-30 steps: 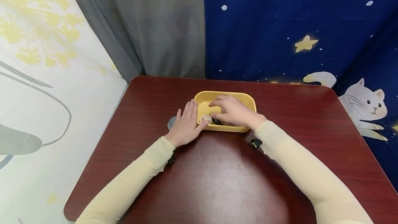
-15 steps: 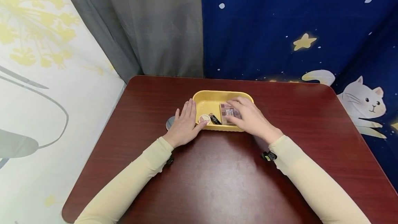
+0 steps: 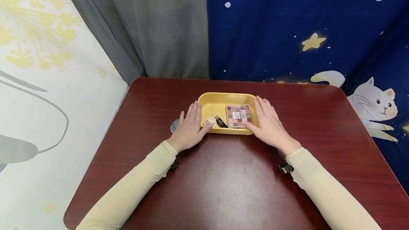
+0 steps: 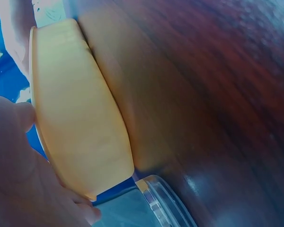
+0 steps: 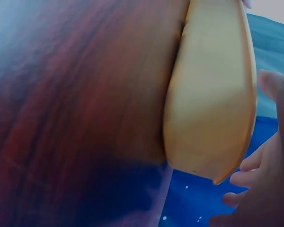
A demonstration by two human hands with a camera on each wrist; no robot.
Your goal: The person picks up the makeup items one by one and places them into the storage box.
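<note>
A yellow plastic bin (image 3: 220,98) sits on the table. Inside it lie an eyeshadow palette (image 3: 239,115), a small black tube (image 3: 221,122) and a round cream-rimmed item (image 3: 208,120). My left hand (image 3: 188,130) lies along the bin's left end, fingers straight, thumb over the front rim by the round item. At the opposite end, my right hand (image 3: 270,125) has its fingers extended along the rim, thumb overlapping the palette's lower edge. Both wrist views show the bin's outer wall (image 4: 80,109) beside the fingers.
Beside my left hand, partly hidden by it, is a grey item with a rounded edge (image 3: 174,125); the left wrist view shows its clear rim (image 4: 163,198). The dark red table (image 3: 236,180) reaches back to grey (image 3: 166,27) and blue curtains (image 3: 271,27).
My right hand has come out of the bin and moved right to its right end, its fingers straightening and uncovering the eyeshadow palette. The left hand keeps its place.
</note>
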